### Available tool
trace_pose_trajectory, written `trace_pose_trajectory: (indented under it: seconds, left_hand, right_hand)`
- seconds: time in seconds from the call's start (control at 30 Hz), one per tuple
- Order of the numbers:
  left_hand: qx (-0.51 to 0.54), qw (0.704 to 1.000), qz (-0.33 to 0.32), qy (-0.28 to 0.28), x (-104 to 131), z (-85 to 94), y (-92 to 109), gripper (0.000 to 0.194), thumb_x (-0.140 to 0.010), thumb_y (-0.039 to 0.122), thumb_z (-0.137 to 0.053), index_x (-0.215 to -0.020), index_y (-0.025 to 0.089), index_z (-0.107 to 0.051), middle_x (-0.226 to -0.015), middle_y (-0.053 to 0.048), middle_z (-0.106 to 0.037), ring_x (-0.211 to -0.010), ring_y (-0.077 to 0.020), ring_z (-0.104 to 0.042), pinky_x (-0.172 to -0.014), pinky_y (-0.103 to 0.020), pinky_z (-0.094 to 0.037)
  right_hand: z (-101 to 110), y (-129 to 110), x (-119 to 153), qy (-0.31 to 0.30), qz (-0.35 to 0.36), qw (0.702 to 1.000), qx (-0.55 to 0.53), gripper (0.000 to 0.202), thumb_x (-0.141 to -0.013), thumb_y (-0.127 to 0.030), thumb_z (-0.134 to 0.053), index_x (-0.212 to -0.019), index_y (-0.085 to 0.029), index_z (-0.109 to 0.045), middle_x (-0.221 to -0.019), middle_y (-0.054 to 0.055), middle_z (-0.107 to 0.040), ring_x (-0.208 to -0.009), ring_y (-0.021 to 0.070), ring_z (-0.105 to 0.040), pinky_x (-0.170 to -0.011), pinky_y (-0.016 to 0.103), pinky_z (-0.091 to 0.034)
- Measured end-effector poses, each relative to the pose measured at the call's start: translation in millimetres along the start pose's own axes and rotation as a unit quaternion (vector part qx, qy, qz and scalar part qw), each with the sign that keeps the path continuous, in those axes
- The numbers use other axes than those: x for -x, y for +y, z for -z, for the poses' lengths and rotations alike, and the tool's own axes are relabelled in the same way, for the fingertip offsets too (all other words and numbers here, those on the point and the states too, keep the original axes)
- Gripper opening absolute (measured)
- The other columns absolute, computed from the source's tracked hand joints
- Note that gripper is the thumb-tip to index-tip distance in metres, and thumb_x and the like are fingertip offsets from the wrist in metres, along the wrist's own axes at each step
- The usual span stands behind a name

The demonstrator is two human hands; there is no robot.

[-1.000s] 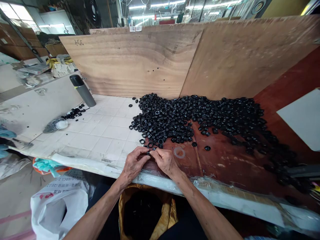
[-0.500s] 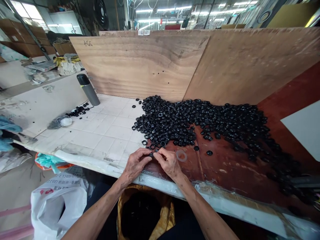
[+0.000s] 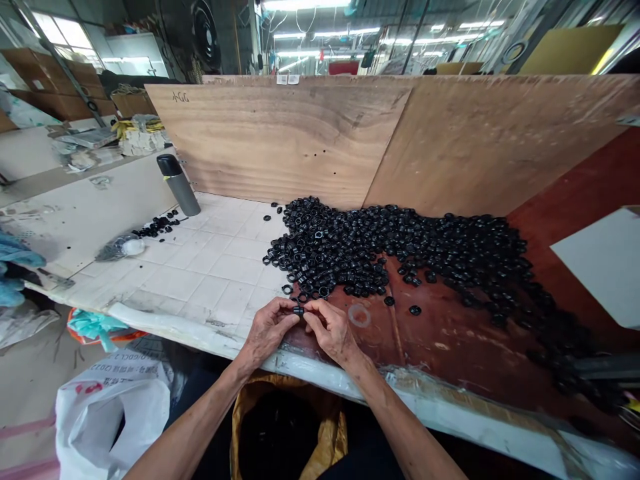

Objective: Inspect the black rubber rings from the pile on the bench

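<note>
One handwritten mark, dark, at the upper left of the wooden board [image 3: 280,143]: a character like 小, then the letters GG. Two small white stickers [image 3: 288,79], side by side at the board's top edge, their print too small for me to read. One white sack [image 3: 75,427], standing low to my left, with a red print and a line of dark characters, creased and mostly unreadable from where I look. One small black piece [image 3: 298,310], short and rounded, shiny along its side, its finer detail hidden by my fingers; it sits between my two hands, near the front edge of the table [image 3: 193,280]. Left hand [image 3: 265,331]: thumb and forefinger pinched on the piece. Right hand [image 3: 330,331]: fingertips at the piece's right end; whether they pinch it too, I cannot tell. One large heap of black rings [image 3: 340,247], glossy, many with open centres, lying beyond my hands and spreading off to the right over a red-brown panel [image 3: 450,340]. One pale see-through ring [image 3: 359,315], flat on that panel, just right of my right hand. One grey flask [image 3: 185,197], black cap, farther left by the board.
</note>
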State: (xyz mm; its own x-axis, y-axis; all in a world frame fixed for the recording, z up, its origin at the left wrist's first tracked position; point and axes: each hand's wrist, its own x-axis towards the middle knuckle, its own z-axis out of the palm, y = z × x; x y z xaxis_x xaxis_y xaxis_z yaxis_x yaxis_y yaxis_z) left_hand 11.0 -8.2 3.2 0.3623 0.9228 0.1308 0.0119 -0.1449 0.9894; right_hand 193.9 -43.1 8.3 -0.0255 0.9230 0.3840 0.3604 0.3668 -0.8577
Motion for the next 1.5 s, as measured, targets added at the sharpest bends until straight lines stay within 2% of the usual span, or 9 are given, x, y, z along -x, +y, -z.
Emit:
trace_pose_trajectory:
  seconds: [0.23, 0.37, 0.57, 0.7, 0.87, 0.97, 1.2, 1.37, 1.5]
  left_hand:
    - [-0.019, 1.000, -0.021, -0.014, 1.3, -0.9, 3.8, 0.024, -0.090, 0.033, -0.069, -0.109, 0.018, -0.068, -0.104, -0.007, -0.074, -0.092, -0.0198, -0.072, -0.085, -0.033, -0.059]
    - [-0.097, 0.991, -0.090, -0.017, 3.0, -0.7, 7.2, 0.021, -0.091, 0.032, -0.068, -0.108, 0.020, -0.070, -0.113, -0.008, -0.071, -0.104, -0.0213, -0.068, -0.093, -0.035, -0.056]
    - [0.051, 0.998, 0.036, -0.024, 2.5, -1.0, 9.4, 0.027, -0.089, 0.037, -0.071, -0.107, 0.017, -0.066, -0.092, -0.005, -0.073, -0.080, -0.0169, -0.069, -0.076, -0.028, -0.056]
    - [0.077, 0.995, 0.056, -0.033, 1.8, -0.9, 9.1, 0.031, -0.085, 0.037, -0.076, -0.105, 0.016, -0.067, -0.088, -0.003, -0.073, -0.078, -0.0144, -0.067, -0.074, -0.025, -0.054]
    - [0.118, 0.988, 0.087, -0.056, 1.5, -0.4, 13.6, 0.032, -0.083, 0.039, -0.079, -0.103, 0.016, -0.068, -0.087, -0.003, -0.075, -0.076, -0.0143, -0.069, -0.073, -0.025, -0.055]
    - [0.132, 0.983, 0.105, -0.067, 5.9, -1.6, 18.4, 0.034, -0.081, 0.040, -0.080, -0.102, 0.015, -0.068, -0.083, -0.003, -0.076, -0.074, -0.0152, -0.071, -0.073, -0.026, -0.057]
    - [0.126, 0.986, 0.112, 0.012, 29.6, -9.3, 20.4, 0.033, -0.083, 0.039, -0.078, -0.102, 0.014, -0.068, -0.089, -0.005, -0.076, -0.076, -0.0160, -0.073, -0.078, -0.029, -0.060]
    - [-0.072, 0.993, -0.071, 0.062, 35.8, -13.6, 5.1, 0.017, -0.093, 0.027, -0.066, -0.107, 0.018, -0.066, -0.099, -0.006, -0.073, -0.090, -0.0192, -0.073, -0.083, -0.033, -0.061]
    - [-0.305, 0.913, -0.268, 0.045, 33.9, -12.4, -10.0, 0.024, -0.099, 0.016, -0.053, -0.120, 0.021, -0.063, -0.114, -0.009, -0.071, -0.105, -0.0195, -0.071, -0.090, -0.034, -0.061]
  right_hand:
    - [0.2, -2.6, -1.7, -0.022, -0.010, 1.000, -0.014, 0.009, -0.094, -0.029, -0.060, -0.097, -0.022, -0.064, -0.066, -0.001, -0.064, -0.057, 0.0167, -0.063, -0.058, 0.026, -0.050]
    - [-2.9, -0.4, -3.1, -0.034, -0.067, 0.997, 0.005, 0.038, -0.103, -0.036, -0.045, -0.068, -0.022, -0.054, -0.052, -0.003, -0.054, -0.045, 0.0133, -0.053, -0.049, 0.024, -0.042]
    - [-1.2, -5.5, -1.7, -0.014, -0.006, 1.000, 0.007, 0.017, -0.097, -0.032, -0.056, -0.104, -0.020, -0.065, -0.073, 0.000, -0.066, -0.058, 0.0145, -0.061, -0.059, 0.024, -0.048]
    - [0.2, -8.1, -0.8, -0.034, -0.028, 0.999, 0.011, 0.025, -0.100, -0.031, -0.050, -0.081, -0.021, -0.062, -0.063, -0.001, -0.059, -0.053, 0.0134, -0.057, -0.054, 0.023, -0.045]
    - [-0.2, -7.7, 1.7, -0.021, 0.022, 1.000, -0.003, 0.013, -0.093, -0.032, -0.062, -0.100, -0.020, -0.065, -0.079, 0.002, -0.066, -0.064, 0.0151, -0.061, -0.061, 0.025, -0.049]
    - [-1.7, -5.0, 4.4, -0.045, -0.020, 0.998, -0.046, 0.011, -0.095, -0.032, -0.060, -0.095, -0.021, -0.062, -0.066, -0.002, -0.064, -0.052, 0.0138, -0.060, -0.051, 0.024, -0.045]
    - [-1.1, -11.2, 6.1, -0.055, 0.010, 0.998, -0.040, 0.008, -0.093, -0.028, -0.060, -0.090, -0.022, -0.066, -0.073, 0.001, -0.066, -0.062, 0.0152, -0.063, -0.061, 0.026, -0.047]
    - [-1.6, -12.6, 4.3, -0.100, -0.115, 0.977, -0.151, 0.013, -0.093, -0.032, -0.062, -0.086, -0.021, -0.062, -0.052, -0.005, -0.058, -0.046, 0.0118, -0.052, -0.053, 0.023, -0.041]
    - [-1.0, -6.5, 2.0, -0.130, -0.211, 0.927, -0.283, 0.028, -0.091, -0.043, -0.066, -0.078, -0.019, -0.061, -0.049, -0.005, -0.057, -0.041, 0.0094, -0.045, -0.045, 0.021, -0.037]
